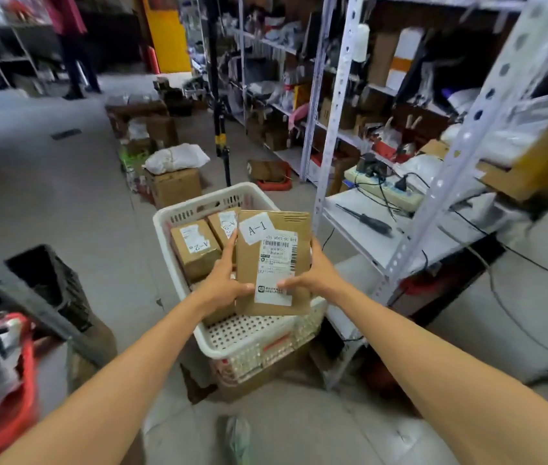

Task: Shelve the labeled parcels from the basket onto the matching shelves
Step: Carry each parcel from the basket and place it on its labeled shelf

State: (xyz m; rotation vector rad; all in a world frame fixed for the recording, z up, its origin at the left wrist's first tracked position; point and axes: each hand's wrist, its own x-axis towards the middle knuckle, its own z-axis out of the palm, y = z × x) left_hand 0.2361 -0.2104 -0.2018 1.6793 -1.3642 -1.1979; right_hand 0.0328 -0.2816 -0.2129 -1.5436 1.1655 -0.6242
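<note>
I held the A-1 parcel (272,263) above the basket (178,217), left hand (222,285) and right hand (317,276) with fingers (230,244) clamped on its side edges. It wasn't shelved yet; the A-2 box (195,251) and others waited at the basket's far end.

The A-1 parcel (272,263), gripped by the left hand (222,283) and right hand (316,280), hangs over the white basket (172,216) — a white shelf upright (331,135) stands near on its right. The low shelf board (366,251) behind that upright is partly taken by a corded power strip (403,198) and a dark tool (366,223). Left of the basket the grey floor (74,203) lies open up to a black crate (47,280); beyond, cardboard boxes (175,189) and a black pole (220,135) block the way.
</note>
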